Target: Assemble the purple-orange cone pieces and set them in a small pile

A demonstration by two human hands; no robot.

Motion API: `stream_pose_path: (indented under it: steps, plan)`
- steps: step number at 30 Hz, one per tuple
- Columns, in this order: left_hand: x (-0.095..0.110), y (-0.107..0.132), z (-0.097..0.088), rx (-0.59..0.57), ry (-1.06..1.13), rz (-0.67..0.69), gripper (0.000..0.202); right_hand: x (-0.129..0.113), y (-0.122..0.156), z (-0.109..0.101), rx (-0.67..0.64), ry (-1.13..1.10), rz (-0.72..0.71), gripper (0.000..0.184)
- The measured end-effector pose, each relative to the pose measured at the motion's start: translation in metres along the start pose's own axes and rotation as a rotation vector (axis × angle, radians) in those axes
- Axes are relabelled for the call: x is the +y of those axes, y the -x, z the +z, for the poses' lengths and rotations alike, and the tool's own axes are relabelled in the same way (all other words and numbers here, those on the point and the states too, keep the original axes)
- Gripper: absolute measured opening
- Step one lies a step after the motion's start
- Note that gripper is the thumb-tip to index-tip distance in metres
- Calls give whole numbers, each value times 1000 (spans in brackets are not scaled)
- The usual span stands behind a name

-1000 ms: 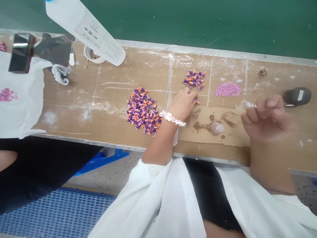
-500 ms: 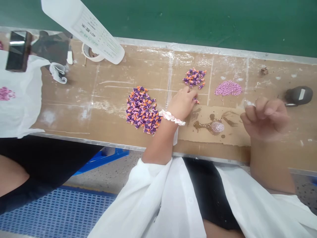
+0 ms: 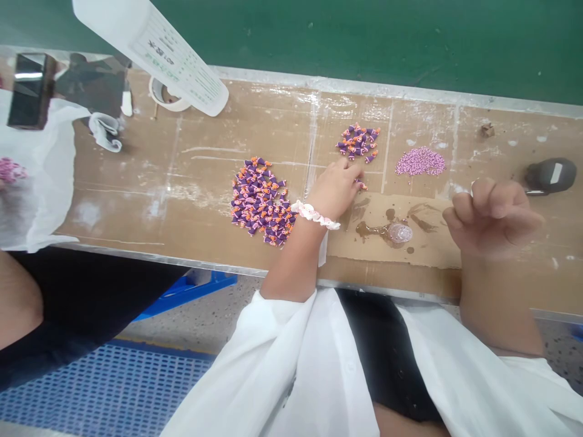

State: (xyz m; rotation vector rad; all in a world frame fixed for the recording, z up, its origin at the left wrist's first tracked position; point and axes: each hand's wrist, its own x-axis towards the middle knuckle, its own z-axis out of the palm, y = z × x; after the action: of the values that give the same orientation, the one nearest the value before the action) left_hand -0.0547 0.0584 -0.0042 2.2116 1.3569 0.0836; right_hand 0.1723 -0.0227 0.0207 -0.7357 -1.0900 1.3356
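Left hand (image 3: 334,189) at figurine (image 3: 362,186), clear of table edges (image 3: 273,77).

A tall white bottle (image 3: 177,67) with printed lettering partly hides a roll of masking tape (image 3: 157,96). Further left, a glossy black rectangular case (image 3: 30,91) sits near a crumpled white strip (image 3: 105,132) and a white sheet (image 3: 50,158) bearing pink bits (image 3: 11,170). At the far right lies a rounded black object (image 3: 544,176) with a white label, near a crumpled brown scrap (image 3: 487,130). Below, a blue perforated platform (image 3: 109,388) rests on speckled flooring (image 3: 191,325).
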Motion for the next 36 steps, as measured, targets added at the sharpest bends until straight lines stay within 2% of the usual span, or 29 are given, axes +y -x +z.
stream_pose_path:
  steps: [4,11,15,17,20,25,32,36]
  plan:
    - [-1,0,1,11,7,15,24,1,-1,1,-18,-17,-42,30]
    - [-4,-1,0,41,58,13,19,-1,0,1,19,13,-15,28]
    - [2,3,-1,347,346,142,23,-1,2,3,34,32,-38,23]
    - [11,8,1,441,467,245,28,0,4,7,60,56,-51,21]
    - [31,20,9,385,547,384,32,4,6,14,113,138,-88,18]
    - [56,34,22,159,876,589,31,15,11,22,92,268,-200,6]
    - [59,34,23,90,1014,594,33,22,15,22,68,402,-265,12]
    - [58,33,22,55,944,571,30,23,16,22,93,420,-243,13]
